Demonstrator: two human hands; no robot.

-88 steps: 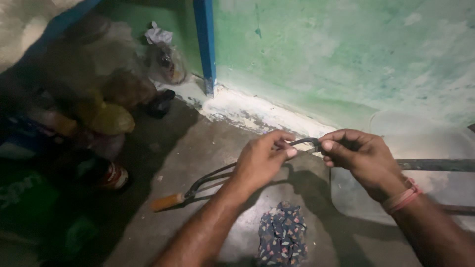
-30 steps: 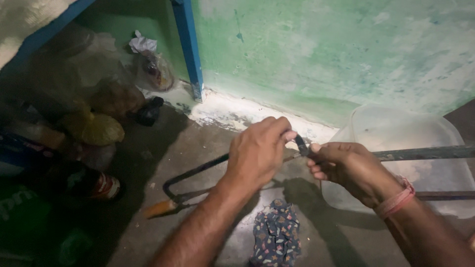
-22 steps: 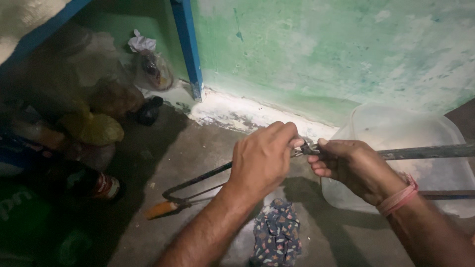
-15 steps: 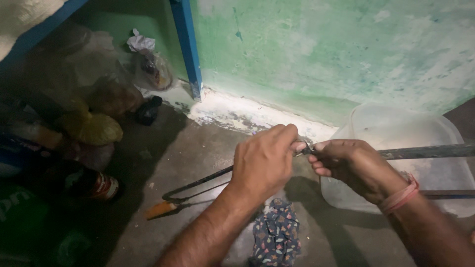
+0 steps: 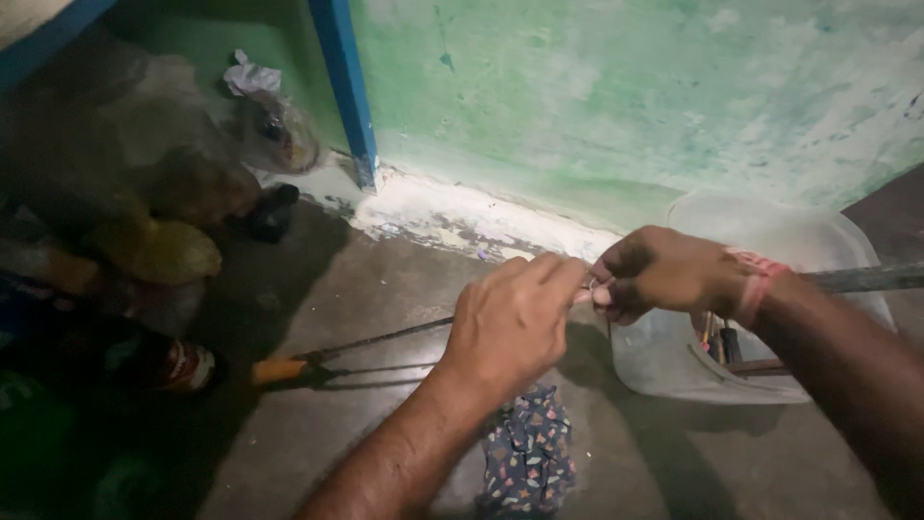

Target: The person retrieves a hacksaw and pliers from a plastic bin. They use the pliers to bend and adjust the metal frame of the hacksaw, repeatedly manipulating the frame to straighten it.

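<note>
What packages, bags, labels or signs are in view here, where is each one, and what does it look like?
Clear plastic bag: far left by the blue post, knotted on top, dark contents.
Yellow bag: left, in shadow, rounded and lumpy.
Bottle with a red and white label: lying on the floor at left, dark body.
Clear plastic tub: right, against the green wall, holding tools.
No signs or screens.
</note>
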